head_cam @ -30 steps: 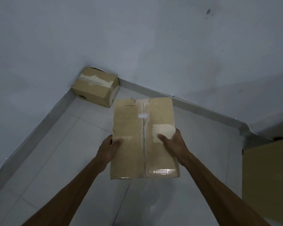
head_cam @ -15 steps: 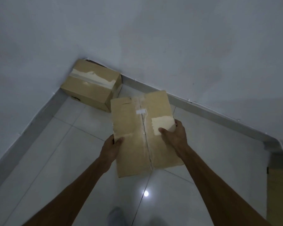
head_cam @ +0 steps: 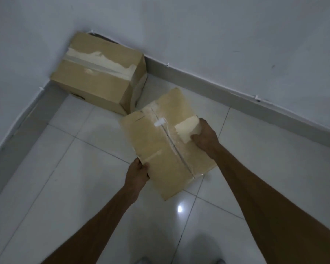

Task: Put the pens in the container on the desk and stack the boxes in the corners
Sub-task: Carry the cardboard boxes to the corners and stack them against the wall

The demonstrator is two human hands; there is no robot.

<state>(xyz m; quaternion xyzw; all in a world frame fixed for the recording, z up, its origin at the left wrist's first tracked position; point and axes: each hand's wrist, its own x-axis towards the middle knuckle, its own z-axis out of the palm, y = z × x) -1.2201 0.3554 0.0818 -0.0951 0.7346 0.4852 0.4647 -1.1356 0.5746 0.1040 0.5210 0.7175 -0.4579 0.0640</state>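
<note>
We hold the carried box (head_cam: pixel 166 147) above the floor (head_cam: pixel 69 180), tilted, with its taped seam running from far left to near right. Our left hand (head_cam: pixel 137 174) grips the near left edge, thumb on top and the other fingers curled out of sight beneath; our right hand (head_cam: pixel 205 137) grips the far right edge beside a torn pale patch, thumb likewise on the top face. We judge that this hold on opposite edges keeps the flat carton level enough to steer and to set down squarely.

The corner box (head_cam: pixel 101 73) sits on the floor, pushed into the meeting of the two walls (head_cam: pixel 236 31), its top crossed by torn tape. It appears to serve as the base of the stack, so the carried box is probably bound for its top face (which looks broad enough to receive it, though we cannot be sure).

The far corner of the carried box overlaps the near right corner of the corner box in this view; whether they touch, we cannot tell. Along the foot of both walls runs a grey skirting (head_cam: pixel 217 80), and the tiles reflect a bright lamp spot. Nothing lies between the two boxes. Neither pens nor a container nor a desk shows here, so that part of the task cannot be judged.
</note>
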